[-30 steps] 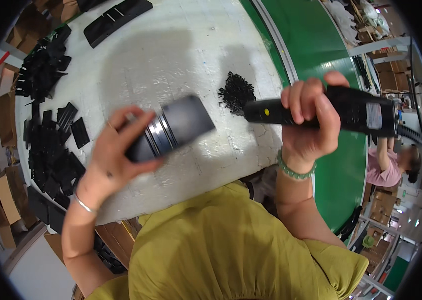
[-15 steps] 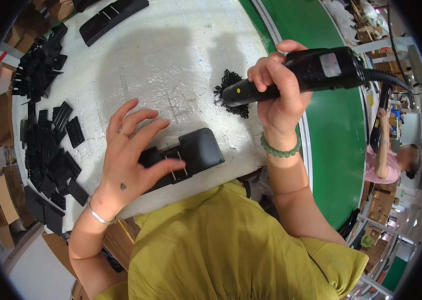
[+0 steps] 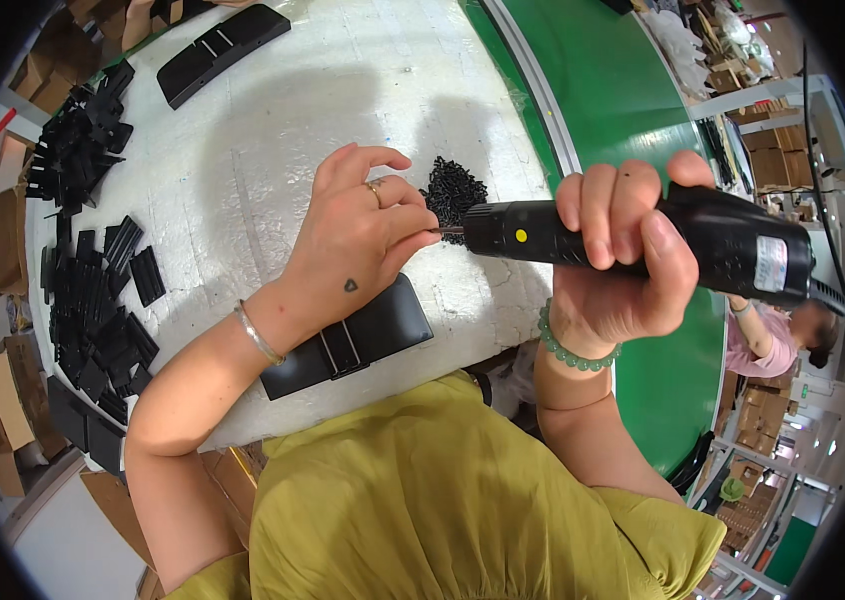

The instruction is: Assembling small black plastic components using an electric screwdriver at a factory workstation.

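Note:
My right hand (image 3: 623, 240) is wrapped round a black electric screwdriver (image 3: 733, 240), held level with its bit toward the left. The thin bit (image 3: 453, 230) reaches the fingertips of my left hand (image 3: 358, 230), which are pinched together at its end. Whatever lies between those fingertips is hidden. Just behind the bit is a pile of small black screws (image 3: 455, 190) on the white tabletop. Below my left hand rests a black plastic panel (image 3: 383, 325) with two bright metal strips, partly covered by the hand.
A similar black panel (image 3: 223, 52) lies at the far left of the white-covered table (image 3: 293, 120). Heaps of black plastic parts (image 3: 93, 310) line the left edge. A green surface (image 3: 658, 400) with a metal rail runs along the right; a person in pink (image 3: 763, 340) is beyond it.
My left hand has moved right and up from above the panel, its spread fingers now pinched at the bit. The screwdriver has shifted right and nearer, off the screw pile.

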Demonstrator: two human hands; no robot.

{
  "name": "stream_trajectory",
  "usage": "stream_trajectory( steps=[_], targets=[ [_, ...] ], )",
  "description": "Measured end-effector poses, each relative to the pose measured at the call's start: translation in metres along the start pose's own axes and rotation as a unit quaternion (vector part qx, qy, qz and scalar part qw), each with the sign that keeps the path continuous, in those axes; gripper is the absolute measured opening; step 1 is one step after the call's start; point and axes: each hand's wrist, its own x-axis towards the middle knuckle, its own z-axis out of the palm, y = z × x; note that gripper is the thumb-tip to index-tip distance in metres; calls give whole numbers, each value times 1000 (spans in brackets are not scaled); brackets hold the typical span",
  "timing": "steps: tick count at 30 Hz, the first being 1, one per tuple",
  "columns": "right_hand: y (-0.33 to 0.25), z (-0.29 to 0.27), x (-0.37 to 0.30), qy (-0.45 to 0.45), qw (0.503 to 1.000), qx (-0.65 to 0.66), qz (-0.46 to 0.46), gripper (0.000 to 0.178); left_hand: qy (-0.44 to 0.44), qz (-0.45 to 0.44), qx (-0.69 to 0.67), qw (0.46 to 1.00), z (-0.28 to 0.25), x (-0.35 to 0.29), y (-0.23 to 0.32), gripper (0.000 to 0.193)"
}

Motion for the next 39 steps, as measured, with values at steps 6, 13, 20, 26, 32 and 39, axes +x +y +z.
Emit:
stream_trajectory(
  steps=[6,13,20,26,32,39],
  targets=[
    [-10,13,-6,-83,996,-13,28,35,-16,25,72,997,-12,-7,14,10],
    [-8,27,-16,-117,993,0,-3,36,-26,9,30,999,-21,-30,20,17],
    [14,34,-19,-85,996,13,29,33,7,-230,219,948,-108,-80,-5,42],
    [16,33,-19,-86,995,29,37,35,-6,-370,379,848,-135,-125,-44,45],
    [0,27,-21,-95,994,-3,44,36,21,-462,151,874,-148,-106,-26,21],
    [1,24,-21,-123,990,-8,64,35,-56,-434,-254,862,-88,-78,43,22]
  ],
)
